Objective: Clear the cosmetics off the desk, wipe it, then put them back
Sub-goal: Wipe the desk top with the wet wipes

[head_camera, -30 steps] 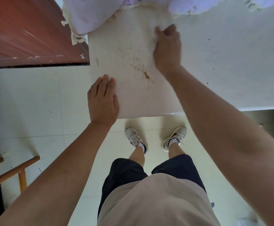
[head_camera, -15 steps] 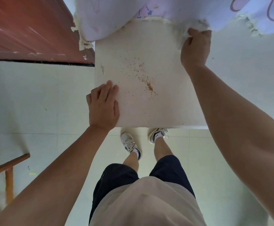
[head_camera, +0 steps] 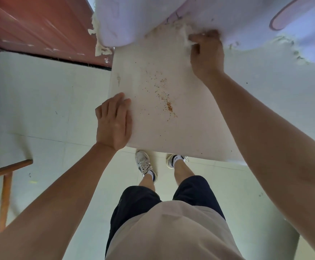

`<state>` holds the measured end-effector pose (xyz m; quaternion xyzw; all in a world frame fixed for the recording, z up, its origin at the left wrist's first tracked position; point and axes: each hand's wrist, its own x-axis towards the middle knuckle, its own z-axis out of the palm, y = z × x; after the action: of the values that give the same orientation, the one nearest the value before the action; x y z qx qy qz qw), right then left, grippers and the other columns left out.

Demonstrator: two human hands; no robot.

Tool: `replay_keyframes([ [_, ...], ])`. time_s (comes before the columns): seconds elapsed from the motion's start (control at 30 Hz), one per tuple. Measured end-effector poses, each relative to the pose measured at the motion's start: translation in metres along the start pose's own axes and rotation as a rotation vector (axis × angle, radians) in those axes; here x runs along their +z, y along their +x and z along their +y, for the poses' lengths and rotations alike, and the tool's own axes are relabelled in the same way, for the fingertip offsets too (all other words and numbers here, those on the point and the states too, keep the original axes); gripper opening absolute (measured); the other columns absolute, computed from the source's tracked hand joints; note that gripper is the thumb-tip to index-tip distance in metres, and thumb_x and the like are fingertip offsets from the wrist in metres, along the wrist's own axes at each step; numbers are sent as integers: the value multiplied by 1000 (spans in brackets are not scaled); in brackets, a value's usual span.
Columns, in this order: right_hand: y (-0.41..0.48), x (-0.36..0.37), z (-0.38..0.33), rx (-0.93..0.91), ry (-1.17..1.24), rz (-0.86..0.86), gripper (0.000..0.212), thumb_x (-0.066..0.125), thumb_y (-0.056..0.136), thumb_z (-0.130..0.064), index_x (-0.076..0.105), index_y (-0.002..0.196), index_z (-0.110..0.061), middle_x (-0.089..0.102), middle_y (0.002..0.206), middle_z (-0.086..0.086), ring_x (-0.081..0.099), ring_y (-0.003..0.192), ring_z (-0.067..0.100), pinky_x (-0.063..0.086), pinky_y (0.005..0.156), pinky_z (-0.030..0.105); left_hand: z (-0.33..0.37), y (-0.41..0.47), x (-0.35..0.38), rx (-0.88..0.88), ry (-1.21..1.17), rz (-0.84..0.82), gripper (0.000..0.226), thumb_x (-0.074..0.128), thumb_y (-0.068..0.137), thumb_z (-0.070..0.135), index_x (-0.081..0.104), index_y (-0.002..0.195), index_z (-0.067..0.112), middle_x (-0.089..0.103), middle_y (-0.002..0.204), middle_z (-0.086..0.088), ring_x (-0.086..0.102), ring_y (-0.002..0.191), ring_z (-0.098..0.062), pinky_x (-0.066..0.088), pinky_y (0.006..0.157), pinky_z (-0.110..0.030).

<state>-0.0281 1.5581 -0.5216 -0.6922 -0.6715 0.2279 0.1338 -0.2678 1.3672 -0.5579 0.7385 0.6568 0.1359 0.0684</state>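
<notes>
Head view: the white desk fills the frame from centre to 2 o'clock. The left hand lies flat, fingers straight, on the desk's left edge at 9 o'clock. The right hand, at 1 o'clock, curls its fingers round a white wad at the desk's far edge, just below a lilac printed sheet at 12 o'clock. Orange-brown crumbs lie scattered on the desktop between the hands. A red-brown panel stands at 10 o'clock.

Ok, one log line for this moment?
phase: wiping | left hand: flat on desk | right hand: grips white wipe at far edge | crumbs: mid-desk, unwiped
</notes>
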Motion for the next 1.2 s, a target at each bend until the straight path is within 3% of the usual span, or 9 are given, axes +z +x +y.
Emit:
replay_keyframes([
  [0.1, 15, 10, -16, 91, -50, 121, 38, 43, 96, -9, 62, 127, -19, 47, 131, 4, 57, 112, 24, 43, 94, 23, 1, 1, -1, -11, 3, 7, 30, 46, 94, 15, 57, 119, 2, 52, 130, -20, 46, 111, -35, 34, 93, -45],
  [0.27, 27, 55, -84, -99, -75, 50, 36, 45, 94, -2, 60, 126, -11, 53, 133, 7, 52, 119, 24, 44, 100, 29, -1, 2, -1, -40, 10, 8, 29, 49, 93, 14, 57, 118, 1, 51, 128, -19, 45, 111, -35, 33, 94, -45],
  [0.47, 1, 45, -87, -515, -55, -338, 27, 47, 96, -10, 71, 108, -15, 61, 122, 6, 58, 106, 20, 43, 87, 24, 2, 2, -1, -68, -1, 16, 29, 49, 92, 14, 53, 118, 1, 50, 126, -20, 45, 108, -36, 34, 91, -45],
  [0.63, 26, 29, -57, -152, -25, -50, 27, 50, 96, -13, 71, 112, -19, 59, 127, 0, 58, 115, 18, 43, 100, 21, 1, 1, 1, -89, -26, 32, 32, 47, 93, 16, 52, 120, 0, 50, 124, -20, 46, 107, -37, 35, 91, -45],
  [0.77, 40, 51, -80, 1, -82, 131, 31, 43, 92, -4, 64, 115, -5, 66, 114, 7, 61, 106, 22, 46, 82, 23, -2, 0, 2, -179, -48, 38, 36, 45, 94, 22, 51, 121, -1, 50, 125, -20, 46, 109, -37, 36, 93, -44],
  [0.9, 7, 75, -119, -368, -176, -145, 31, 44, 98, -12, 63, 123, -11, 62, 124, 10, 52, 119, 29, 41, 99, 35, -2, 2, 3, -369, -106, 73, 41, 42, 95, 24, 48, 127, -1, 50, 126, -19, 46, 109, -36, 38, 93, -44],
  [1.0, -22, 68, -116, -601, -229, -291, 34, 45, 98, -15, 68, 122, -24, 59, 124, 5, 50, 115, 29, 41, 94, 40, -1, 5, 2, -607, -212, 135, 42, 37, 94, 24, 47, 130, 2, 52, 122, -14, 47, 108, -32, 36, 94, -41],
  [1.1, -41, 52, -90, -671, -129, -462, 33, 48, 98, -12, 70, 118, -26, 57, 117, 1, 52, 107, 20, 43, 95, 36, -3, 7, 2, -693, -272, 139, 41, 32, 95, 24, 50, 127, 5, 56, 113, -11, 48, 104, -30, 36, 92, -38],
  [1.2, -23, 28, -63, -513, -4, -288, 27, 54, 95, -12, 74, 110, -24, 59, 118, -3, 57, 105, 16, 43, 98, 23, -4, 6, 3, -636, -308, 102, 36, 34, 97, 20, 53, 121, 3, 56, 113, -15, 50, 104, -32, 41, 85, -43],
])
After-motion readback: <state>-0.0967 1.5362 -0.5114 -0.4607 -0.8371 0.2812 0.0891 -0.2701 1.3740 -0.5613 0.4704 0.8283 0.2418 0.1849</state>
